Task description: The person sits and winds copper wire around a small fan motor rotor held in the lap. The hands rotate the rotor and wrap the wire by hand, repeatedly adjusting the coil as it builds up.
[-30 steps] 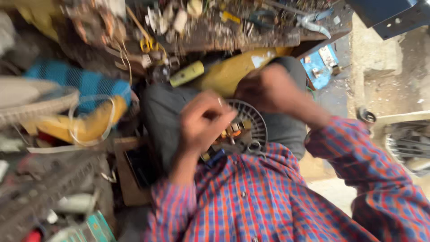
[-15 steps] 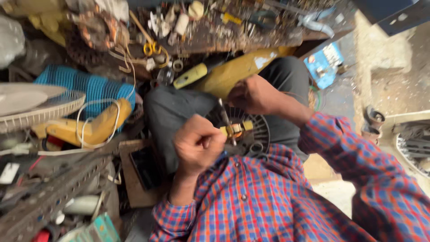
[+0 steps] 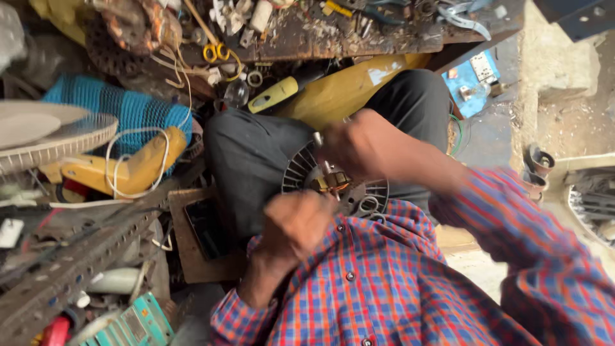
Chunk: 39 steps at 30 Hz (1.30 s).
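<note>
Fingers of the left hand (image 3: pixel 296 224) curl into a clenched grip just beside the finned motor housing (image 3: pixel 333 182), which rests on the lap of the dark trousers (image 3: pixel 246 160) so it stays braced. The right hand's (image 3: pixel 359 150) fingers close around a thin metal tool (image 3: pixel 322 157), tip at the coppery windings (image 3: pixel 330 182).

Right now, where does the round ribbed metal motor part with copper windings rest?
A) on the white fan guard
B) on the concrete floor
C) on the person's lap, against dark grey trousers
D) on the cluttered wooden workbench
C: the round ribbed metal motor part lies on the dark grey trousers of the seated person, with the left hand and right hand closed in over it.
</note>
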Available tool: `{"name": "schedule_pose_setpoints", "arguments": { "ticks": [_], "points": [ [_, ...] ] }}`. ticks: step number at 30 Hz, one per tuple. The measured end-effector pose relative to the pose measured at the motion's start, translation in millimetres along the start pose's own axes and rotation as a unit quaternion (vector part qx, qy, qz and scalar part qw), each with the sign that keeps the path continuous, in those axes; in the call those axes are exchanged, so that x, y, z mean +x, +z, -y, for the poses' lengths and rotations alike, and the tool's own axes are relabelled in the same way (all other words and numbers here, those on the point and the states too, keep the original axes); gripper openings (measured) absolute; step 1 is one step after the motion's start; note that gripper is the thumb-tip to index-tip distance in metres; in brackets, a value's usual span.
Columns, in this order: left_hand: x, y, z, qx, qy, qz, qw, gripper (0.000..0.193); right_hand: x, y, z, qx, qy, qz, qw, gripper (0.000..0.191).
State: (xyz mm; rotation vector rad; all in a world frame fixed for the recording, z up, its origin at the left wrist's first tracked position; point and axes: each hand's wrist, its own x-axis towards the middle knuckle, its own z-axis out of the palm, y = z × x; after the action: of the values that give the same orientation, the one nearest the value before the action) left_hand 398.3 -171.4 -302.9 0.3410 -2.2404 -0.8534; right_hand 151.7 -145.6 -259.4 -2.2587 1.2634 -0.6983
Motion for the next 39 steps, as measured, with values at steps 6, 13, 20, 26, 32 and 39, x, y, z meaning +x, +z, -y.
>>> {"name": "schedule_pose_setpoints", "arguments": {
  "ticks": [6,13,20,26,32,39],
  "points": [
    [66.2,15.0,47.0,-0.244,-0.145,0.006,0.959,0.016,-28.5,6.3,-40.8,-0.128,0.089,-0.072,0.985,0.007],
    [74.4,-17.9,22.6,-0.221,-0.211,-0.010,0.952,0.010,-40.8,5.9,43.8,-0.002,-0.059,0.087,0.994,0.012],
    [10.1,6.5,7.0,-0.260,-0.147,-0.121,0.947,0.009,-1.7,12.8,-46.2,0.019,0.021,-0.033,0.999,0.014],
    [108.8,0.7,56.8,-0.110,-0.095,0.226,0.963,0.023,-30.7,-15.0,-14.8,-0.047,0.003,0.017,0.999,0.016],
    [44.5,-7.7,16.0,-0.198,-0.080,-0.007,0.977,0.009,-14.0,-8.2,46.4,0.049,-0.015,0.066,0.997,0.018],
    [32.3,5.4,17.5,-0.283,-0.164,-0.143,0.934,0.015,-4.8,-0.3,-45.3,-0.083,0.047,-0.068,0.993,0.009]
  ]
}}
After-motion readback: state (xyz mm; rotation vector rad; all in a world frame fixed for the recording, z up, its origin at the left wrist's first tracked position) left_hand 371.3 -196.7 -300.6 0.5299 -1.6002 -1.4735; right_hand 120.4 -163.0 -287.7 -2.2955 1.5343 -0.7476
